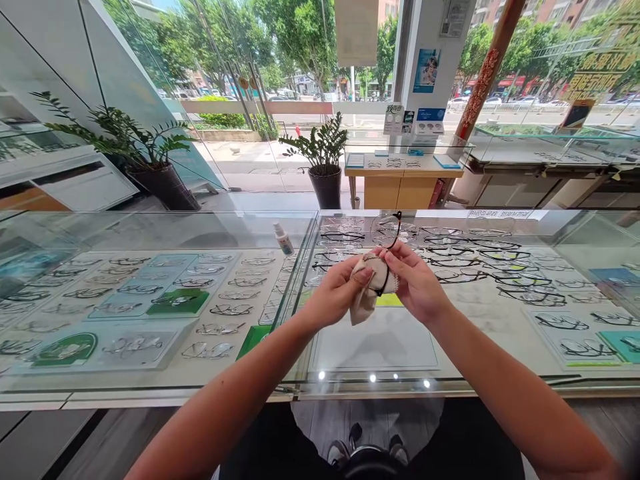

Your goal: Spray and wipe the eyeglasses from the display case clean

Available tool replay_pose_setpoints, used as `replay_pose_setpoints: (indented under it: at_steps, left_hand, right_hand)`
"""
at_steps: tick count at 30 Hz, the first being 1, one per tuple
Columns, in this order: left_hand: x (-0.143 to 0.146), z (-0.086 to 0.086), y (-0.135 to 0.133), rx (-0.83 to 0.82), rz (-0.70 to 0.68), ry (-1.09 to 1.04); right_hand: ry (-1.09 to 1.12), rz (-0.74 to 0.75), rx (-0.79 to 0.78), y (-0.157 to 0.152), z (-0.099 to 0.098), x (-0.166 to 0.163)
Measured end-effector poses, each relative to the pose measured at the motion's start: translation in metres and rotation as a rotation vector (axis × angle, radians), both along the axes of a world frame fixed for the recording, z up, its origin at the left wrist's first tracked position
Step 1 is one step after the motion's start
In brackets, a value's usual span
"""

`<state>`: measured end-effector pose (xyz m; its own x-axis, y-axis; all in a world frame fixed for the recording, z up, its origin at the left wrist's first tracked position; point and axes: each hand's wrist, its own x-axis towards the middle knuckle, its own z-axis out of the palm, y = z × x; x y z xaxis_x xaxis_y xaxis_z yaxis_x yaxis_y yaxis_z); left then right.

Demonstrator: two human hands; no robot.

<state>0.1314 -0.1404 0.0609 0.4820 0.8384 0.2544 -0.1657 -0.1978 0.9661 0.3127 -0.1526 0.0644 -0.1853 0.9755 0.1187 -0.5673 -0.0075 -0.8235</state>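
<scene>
Glasses (386, 231) between the fingers (403, 267)

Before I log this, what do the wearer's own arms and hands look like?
The left hand and right hand are gloveless, with no watch visible. The left forearm and right forearm are bare, without sleeves in view.

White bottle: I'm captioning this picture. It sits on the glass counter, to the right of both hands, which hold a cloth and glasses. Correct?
Not quite: in the head view, the white bottle is to the left of the left hand and the right hand. The rest stands: it sits on the glass counter, and the hands hold a cloth and glasses.
</scene>
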Motion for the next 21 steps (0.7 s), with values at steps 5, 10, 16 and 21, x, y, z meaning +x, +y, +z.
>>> replay_pose_setpoints:
  at_steps: [5, 10, 16, 21]
  left_hand:
    - [-0.001, -0.002, 0.001, -0.047, -0.054, -0.007]
    - [0.010, -0.006, -0.005, -0.078, 0.082, -0.079]
    - [0.019, -0.007, -0.007, -0.067, 0.213, -0.155]
    - [0.016, -0.008, -0.005, -0.027, 0.238, -0.102]
  right_hand:
    - [0.017, -0.015, -0.043, 0.003, 0.001, 0.001]
    - [0.043, -0.015, -0.048, -0.003, 0.001, -0.008]
    - [0.009, -0.035, -0.001, -0.007, -0.002, -0.015]
    - [-0.031, -0.037, 0.019, -0.006, -0.001, -0.013]
